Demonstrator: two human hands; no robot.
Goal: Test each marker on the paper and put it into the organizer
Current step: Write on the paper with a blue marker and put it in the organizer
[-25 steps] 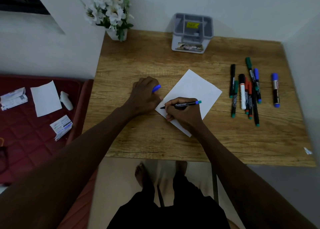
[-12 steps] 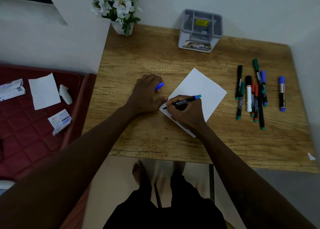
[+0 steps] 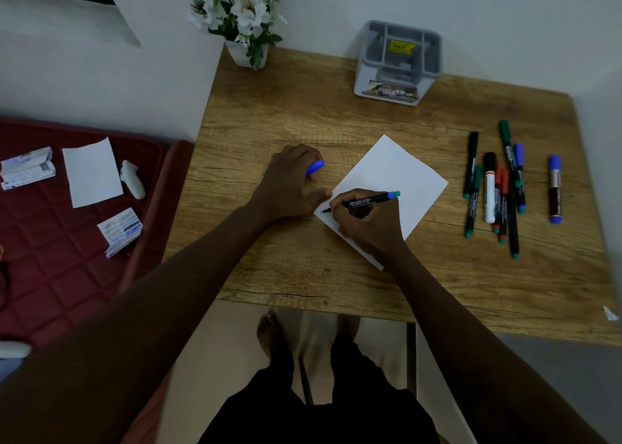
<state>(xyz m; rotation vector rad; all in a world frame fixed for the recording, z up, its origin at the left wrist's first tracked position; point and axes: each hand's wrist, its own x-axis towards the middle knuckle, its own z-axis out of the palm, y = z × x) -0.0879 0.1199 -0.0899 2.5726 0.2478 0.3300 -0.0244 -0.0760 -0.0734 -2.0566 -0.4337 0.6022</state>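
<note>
Filling the view, the desk (image 3: 303, 113) holds the paper (image 3: 397, 174) and, at its far edge, the organizer (image 3: 370, 73) — right hand (image 3: 373, 225) fingers pinch a black marker (image 3: 361, 202), tip on the paper; left hand (image 3: 289, 184) fingers curl round a blue cap (image 3: 315, 167).

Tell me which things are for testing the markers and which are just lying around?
For the job: the marker in the right hand, the blue cap in the left hand, the paper, the organizer, the waiting markers.
Just lying about: the flowers, the white slip, two small boxes and a white object on the red cushion.
</note>
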